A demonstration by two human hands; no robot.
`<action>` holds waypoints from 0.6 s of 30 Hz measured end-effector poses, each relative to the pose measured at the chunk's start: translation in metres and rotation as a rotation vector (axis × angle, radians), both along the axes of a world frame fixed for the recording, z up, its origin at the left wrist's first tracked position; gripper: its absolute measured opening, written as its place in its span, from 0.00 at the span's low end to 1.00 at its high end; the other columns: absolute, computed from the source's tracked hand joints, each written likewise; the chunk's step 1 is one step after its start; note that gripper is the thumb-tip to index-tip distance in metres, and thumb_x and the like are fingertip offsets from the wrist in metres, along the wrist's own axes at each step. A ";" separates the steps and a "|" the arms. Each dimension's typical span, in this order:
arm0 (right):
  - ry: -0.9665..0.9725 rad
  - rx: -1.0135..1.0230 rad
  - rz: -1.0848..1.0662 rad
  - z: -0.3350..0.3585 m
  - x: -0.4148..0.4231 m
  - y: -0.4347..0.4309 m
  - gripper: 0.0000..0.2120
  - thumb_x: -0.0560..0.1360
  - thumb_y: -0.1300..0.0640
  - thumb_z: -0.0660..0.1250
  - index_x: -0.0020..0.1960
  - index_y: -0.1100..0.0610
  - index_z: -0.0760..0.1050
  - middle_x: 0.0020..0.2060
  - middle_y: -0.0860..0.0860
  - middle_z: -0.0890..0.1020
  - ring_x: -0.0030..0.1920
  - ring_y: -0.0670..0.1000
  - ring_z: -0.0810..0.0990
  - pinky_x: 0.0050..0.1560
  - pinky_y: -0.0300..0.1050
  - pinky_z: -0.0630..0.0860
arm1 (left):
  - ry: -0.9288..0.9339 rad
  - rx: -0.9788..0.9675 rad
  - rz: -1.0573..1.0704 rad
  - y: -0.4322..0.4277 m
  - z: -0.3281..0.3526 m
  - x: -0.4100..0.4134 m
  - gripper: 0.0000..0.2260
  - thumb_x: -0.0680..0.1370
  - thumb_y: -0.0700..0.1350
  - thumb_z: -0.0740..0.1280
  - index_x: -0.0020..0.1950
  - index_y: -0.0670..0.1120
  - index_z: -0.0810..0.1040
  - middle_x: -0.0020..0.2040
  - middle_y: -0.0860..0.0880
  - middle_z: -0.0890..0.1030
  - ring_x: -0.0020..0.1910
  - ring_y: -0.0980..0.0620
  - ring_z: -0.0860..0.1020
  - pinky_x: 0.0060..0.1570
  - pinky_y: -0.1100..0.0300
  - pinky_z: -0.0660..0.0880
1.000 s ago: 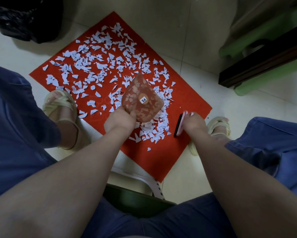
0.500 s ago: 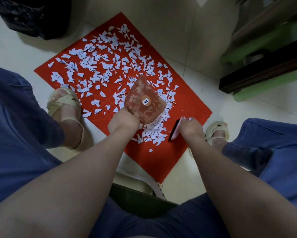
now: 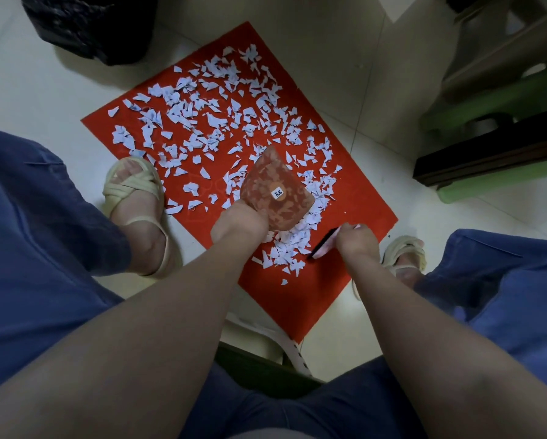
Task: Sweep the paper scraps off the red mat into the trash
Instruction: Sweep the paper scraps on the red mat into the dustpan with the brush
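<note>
I see the red mat (image 3: 345, 280) lying flat and matte on the pale glossy floor tiles (image 3: 313, 42), turned cornerwise to me. Torn paper scraps (image 3: 202, 115), white and jagged, are strewn thinly over its far half. Nearer me they are heaped thick in a crescent just under and to the right of the small dustpan (image 3: 275, 198).

The dustpan is a mottled red-and-pale plastic scoop with a round orange sticker. It is held tilted above the heap, and the left hand (image 3: 238, 226) has its grip clamped round the near end, which hides the handle. The right hand (image 3: 357, 240) has its grip clamped on a hand brush (image 3: 324, 243) with a pink back and black bristles, its lower end at the heap's right edge.

The trash, a crinkled black bag (image 3: 91, 26), stands on the floor beyond the mat's far-left side, well apart from the heap. A cream strappy sandal (image 3: 132, 198) sits at the mat's left edge, and the other sandal (image 3: 405, 251) is just off its right corner. To the far right are a green plastic stool (image 3: 487, 99) and a dark wooden bar (image 3: 487, 153). My forearms and blue trousers (image 3: 44, 248) block the mat's near corner.
</note>
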State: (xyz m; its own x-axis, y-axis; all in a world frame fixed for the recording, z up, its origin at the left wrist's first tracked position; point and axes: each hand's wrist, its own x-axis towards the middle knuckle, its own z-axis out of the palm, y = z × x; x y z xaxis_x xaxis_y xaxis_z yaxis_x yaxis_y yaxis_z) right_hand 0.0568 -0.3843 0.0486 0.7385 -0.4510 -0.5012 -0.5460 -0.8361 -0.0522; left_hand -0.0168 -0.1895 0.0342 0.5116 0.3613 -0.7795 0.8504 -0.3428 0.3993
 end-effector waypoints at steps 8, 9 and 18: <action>0.128 0.129 0.036 -0.007 -0.007 0.013 0.21 0.83 0.51 0.50 0.49 0.61 0.79 0.44 0.55 0.83 0.56 0.57 0.78 0.63 0.47 0.70 | 0.000 -0.045 0.030 0.013 0.008 -0.001 0.16 0.83 0.55 0.58 0.58 0.45 0.77 0.56 0.45 0.80 0.53 0.44 0.79 0.51 0.52 0.77; 0.076 0.163 0.016 -0.006 -0.005 0.014 0.21 0.82 0.51 0.51 0.46 0.58 0.79 0.47 0.55 0.83 0.53 0.58 0.79 0.60 0.49 0.72 | -0.005 -0.041 0.015 0.014 0.010 -0.002 0.16 0.83 0.55 0.58 0.58 0.45 0.78 0.56 0.45 0.80 0.54 0.43 0.80 0.53 0.51 0.77; 0.159 0.042 0.088 0.017 -0.027 0.011 0.19 0.81 0.57 0.53 0.66 0.65 0.73 0.62 0.60 0.78 0.66 0.60 0.74 0.68 0.52 0.68 | -0.083 -0.009 -0.040 0.015 0.018 -0.015 0.10 0.82 0.53 0.60 0.49 0.47 0.73 0.48 0.47 0.76 0.47 0.45 0.75 0.47 0.55 0.72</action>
State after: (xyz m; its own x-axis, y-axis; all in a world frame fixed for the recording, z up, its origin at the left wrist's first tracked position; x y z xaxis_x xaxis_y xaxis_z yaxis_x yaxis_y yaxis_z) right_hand 0.0296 -0.3735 0.0659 0.6840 -0.3641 -0.6321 -0.4750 -0.8800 -0.0072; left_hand -0.0314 -0.1743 0.0526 0.5887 0.3327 -0.7367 0.7999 -0.3715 0.4713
